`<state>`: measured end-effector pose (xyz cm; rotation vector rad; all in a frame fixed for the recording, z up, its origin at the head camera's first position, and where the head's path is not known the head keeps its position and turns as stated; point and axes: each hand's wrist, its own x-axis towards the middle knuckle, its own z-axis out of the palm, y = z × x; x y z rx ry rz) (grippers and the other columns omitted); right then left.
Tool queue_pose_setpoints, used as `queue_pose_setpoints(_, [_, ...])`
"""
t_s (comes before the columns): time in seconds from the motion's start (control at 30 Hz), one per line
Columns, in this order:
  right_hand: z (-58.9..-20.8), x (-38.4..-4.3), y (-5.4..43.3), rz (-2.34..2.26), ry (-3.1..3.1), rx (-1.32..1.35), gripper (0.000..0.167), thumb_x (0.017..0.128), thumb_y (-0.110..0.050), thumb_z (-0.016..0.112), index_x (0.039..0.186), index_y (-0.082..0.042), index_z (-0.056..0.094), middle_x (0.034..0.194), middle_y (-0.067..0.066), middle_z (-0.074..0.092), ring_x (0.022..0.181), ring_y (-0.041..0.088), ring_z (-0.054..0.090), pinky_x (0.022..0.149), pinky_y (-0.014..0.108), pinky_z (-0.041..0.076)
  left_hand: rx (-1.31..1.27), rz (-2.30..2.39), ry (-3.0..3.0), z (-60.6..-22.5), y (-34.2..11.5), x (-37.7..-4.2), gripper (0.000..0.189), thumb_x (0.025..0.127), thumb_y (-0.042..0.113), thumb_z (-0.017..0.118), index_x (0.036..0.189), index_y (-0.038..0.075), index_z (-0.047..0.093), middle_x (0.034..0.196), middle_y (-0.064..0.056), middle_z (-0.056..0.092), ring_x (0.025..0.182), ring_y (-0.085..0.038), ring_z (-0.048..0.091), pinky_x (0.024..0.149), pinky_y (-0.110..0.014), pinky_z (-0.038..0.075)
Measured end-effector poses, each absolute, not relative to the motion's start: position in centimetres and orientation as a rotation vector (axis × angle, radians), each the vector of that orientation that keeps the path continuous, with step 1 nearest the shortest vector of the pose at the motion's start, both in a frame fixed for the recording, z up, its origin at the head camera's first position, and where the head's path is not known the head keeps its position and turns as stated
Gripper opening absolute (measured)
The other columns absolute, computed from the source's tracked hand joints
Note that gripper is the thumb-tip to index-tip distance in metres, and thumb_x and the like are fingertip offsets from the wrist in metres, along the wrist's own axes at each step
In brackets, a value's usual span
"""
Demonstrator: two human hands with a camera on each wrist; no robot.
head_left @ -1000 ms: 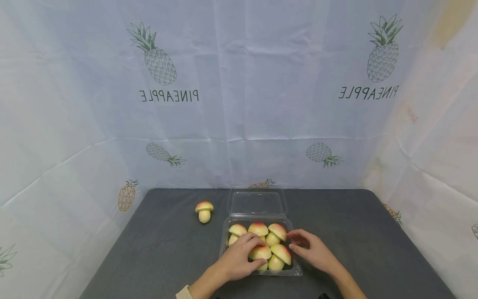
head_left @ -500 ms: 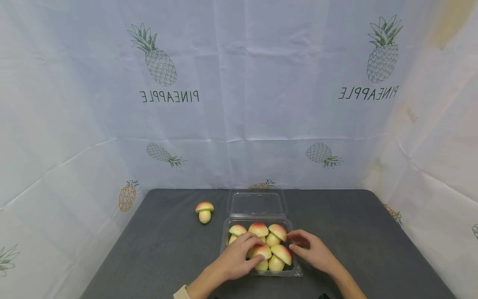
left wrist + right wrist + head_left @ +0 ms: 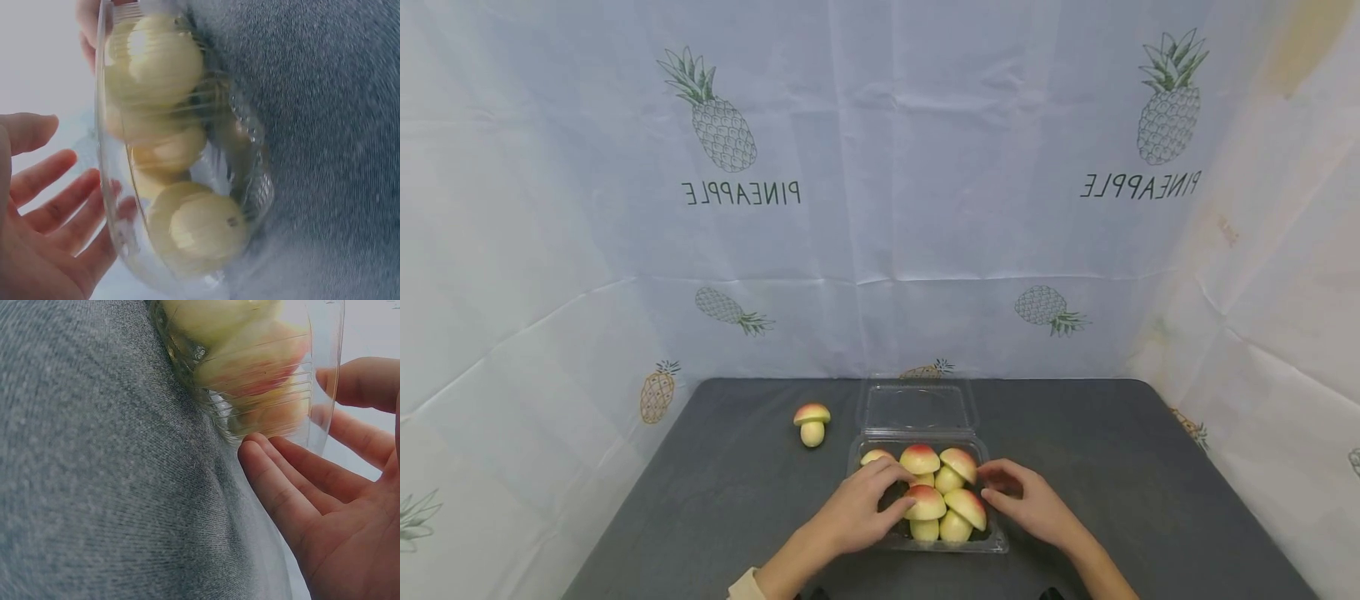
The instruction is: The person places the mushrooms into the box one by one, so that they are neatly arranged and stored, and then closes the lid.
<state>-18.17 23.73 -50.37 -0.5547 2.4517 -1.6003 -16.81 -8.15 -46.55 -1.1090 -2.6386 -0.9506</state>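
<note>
The clear plastic box [image 3: 997, 543] stands on the dark desk [image 3: 1075, 425]; I take it as the centre of the dial, with twelve o'clock away from the person. Its transparent lid [image 3: 917, 407] is folded back at twelve o'clock. Inside, five yellow mushroom-shaped pieces [image 3: 958, 467] with reddish caps can be seen; what lies under the left hand [image 3: 853, 512] is hidden.

The step in hand seems to be filling the box, more exactly placing the near middle piece [image 3: 924, 504]. The left hand comes in from eight o'clock, its fingers gently bent and well apart from the thumb; it appears to grip nothing. Whether its thumb touches the cap, I cannot tell. The right hand [image 3: 1030, 504], at three o'clock, has almost straight fingers, with tips resting against the box wall, and it grips nothing.

The loose piece [image 3: 812, 429] stands on the desk at ten o'clock. In my judgement, the next move calls for the left hand to leave without disturbing the caps and to reach for it, while the right hand steadies the box.

The cloth [image 3: 925, 233] behind carries "PINEAPPLE" twice, at eleven and one o'clock, in mirrored letters. On the box I can read no label.
</note>
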Motion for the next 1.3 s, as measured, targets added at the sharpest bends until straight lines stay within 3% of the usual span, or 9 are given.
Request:
queue_pose_setpoints(0.37, [-50.5,-18.3,23.9,-1.605,2.458,-0.578,0.035,0.101,-0.022,0.066,0.131,-0.003,0.061,0.125,0.015,0.065,0.107,0.021,0.066,0.085,0.03,0.055,-1.001,-0.99,-2.626,-45.3,-9.4,-17.0,0.02,0.104,0.029,0.06,0.119,0.017,0.068,0.122,0.005,0.063,0.11,-0.019,0.064,0.089,-0.037,0.054])
queue_pose_setpoints(0.63, [-50.5,-18.4,23.9,-1.597,2.469,-0.572,0.035,0.101,-0.021,0.066,0.131,-0.003,0.061,0.125,0.014,0.065,0.108,0.024,0.065,0.086,0.029,0.055,-0.949,-0.969,-2.579,-45.2,-10.3,-17.2,0.019,0.102,0.022,0.065,0.117,0.012,0.069,0.116,0.005,0.066,0.103,-0.016,0.064,0.084,-0.036,0.054])
queue_pose_setpoints(0.87, [-50.4,-18.3,23.8,-1.596,2.459,-0.558,0.035,0.101,-0.02,0.065,0.132,-0.002,0.06,0.125,0.015,0.064,0.107,0.021,0.065,0.086,0.029,0.054,-0.898,-0.99,-2.554,-44.7,-11.2,-17.4,0.02,0.099,0.017,0.068,0.117,0.009,0.07,0.114,0.002,0.066,0.101,-0.021,0.065,0.084,-0.036,0.056])
queue_pose_setpoints(1.13, [-50.4,-18.2,23.7,-1.596,2.456,-0.552,0.034,0.101,-0.019,0.065,0.131,-0.002,0.061,0.125,0.016,0.064,0.106,0.022,0.066,0.084,0.029,0.055,-0.821,-0.95,-2.559,-44.4,-11.9,-17.6,0.018,0.101,0.024,0.066,0.116,0.013,0.07,0.114,0.005,0.066,0.101,-0.013,0.063,0.085,-0.035,0.055])
queue_pose_setpoints(1.3, [-50.4,-18.2,23.8,-1.593,2.447,-0.536,0.036,0.101,-0.02,0.065,0.132,-0.002,0.06,0.126,0.016,0.064,0.107,0.024,0.065,0.084,0.028,0.055,-0.785,-0.952,-2.525,-44.2,-12.3,-17.9,0.016,0.099,0.02,0.068,0.114,0.016,0.07,0.112,0.005,0.066,0.103,-0.014,0.064,0.085,-0.037,0.055])
